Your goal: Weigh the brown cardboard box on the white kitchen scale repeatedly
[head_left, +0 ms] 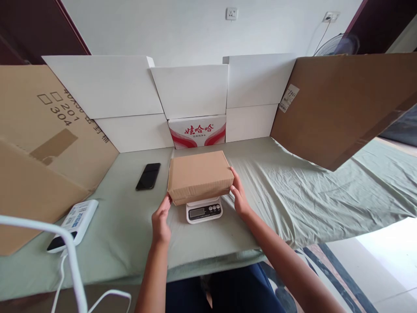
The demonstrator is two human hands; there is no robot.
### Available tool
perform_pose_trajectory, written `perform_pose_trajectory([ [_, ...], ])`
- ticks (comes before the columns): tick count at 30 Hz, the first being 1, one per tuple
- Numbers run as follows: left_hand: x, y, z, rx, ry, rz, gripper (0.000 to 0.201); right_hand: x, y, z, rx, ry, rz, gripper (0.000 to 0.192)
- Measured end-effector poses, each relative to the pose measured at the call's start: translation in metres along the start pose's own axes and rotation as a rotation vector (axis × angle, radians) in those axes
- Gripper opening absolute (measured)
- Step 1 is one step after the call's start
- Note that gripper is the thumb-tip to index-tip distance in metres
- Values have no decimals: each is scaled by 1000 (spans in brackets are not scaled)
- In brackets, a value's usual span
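Note:
A closed brown cardboard box (pixel 201 171) sits over a white kitchen scale (pixel 204 211), whose display and buttons stick out below its near side. Whether its full weight rests on the scale, I cannot tell. My left hand (pixel 161 219) grips the box at its near left corner, fingers partly hidden behind the side. At the right end, my right hand (pixel 239 191) holds the same box, thumb on the near face and fingers along the side. The scale's display shows no digits that I can read.
Left of the box lies a black smartphone (pixel 148 176). A white power strip (pixel 74 224) and a white curved tube (pixel 70 243) are at the near left. White boxes (pixel 192 89) line the back, with a red-and-white carton (pixel 197 131) between them. Large cardboard panels (pixel 339 104) flank the cloth-covered surface (pixel 260 182).

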State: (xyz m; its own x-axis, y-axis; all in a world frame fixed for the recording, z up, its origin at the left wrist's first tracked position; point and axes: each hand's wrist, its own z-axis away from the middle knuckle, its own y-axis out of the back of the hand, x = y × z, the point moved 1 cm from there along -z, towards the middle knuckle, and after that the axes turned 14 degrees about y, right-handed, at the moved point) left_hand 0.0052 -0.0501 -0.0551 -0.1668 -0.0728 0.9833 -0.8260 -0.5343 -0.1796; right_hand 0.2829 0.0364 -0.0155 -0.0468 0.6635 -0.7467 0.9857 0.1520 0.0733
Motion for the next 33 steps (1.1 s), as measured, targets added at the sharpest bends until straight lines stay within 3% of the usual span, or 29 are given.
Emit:
perform_pose_trajectory([
  [2, 9, -1, 2, 6, -45, 22, 59, 2, 1, -1, 50, 3, 7, 70],
  [5, 23, 1, 4, 92, -135, 105, 59, 8, 6, -5, 224, 19, 13, 71],
  [9, 28, 4, 1, 144, -103, 185, 56, 15, 11, -9, 354, 13, 18, 67],
  [15, 21, 0, 0, 58, -4, 175, 53, 16, 5, -8, 309, 0, 13, 65],
  [33, 8, -2, -1, 36, 6, 111, 57, 12, 1, -7, 211, -65, 8, 61],
])
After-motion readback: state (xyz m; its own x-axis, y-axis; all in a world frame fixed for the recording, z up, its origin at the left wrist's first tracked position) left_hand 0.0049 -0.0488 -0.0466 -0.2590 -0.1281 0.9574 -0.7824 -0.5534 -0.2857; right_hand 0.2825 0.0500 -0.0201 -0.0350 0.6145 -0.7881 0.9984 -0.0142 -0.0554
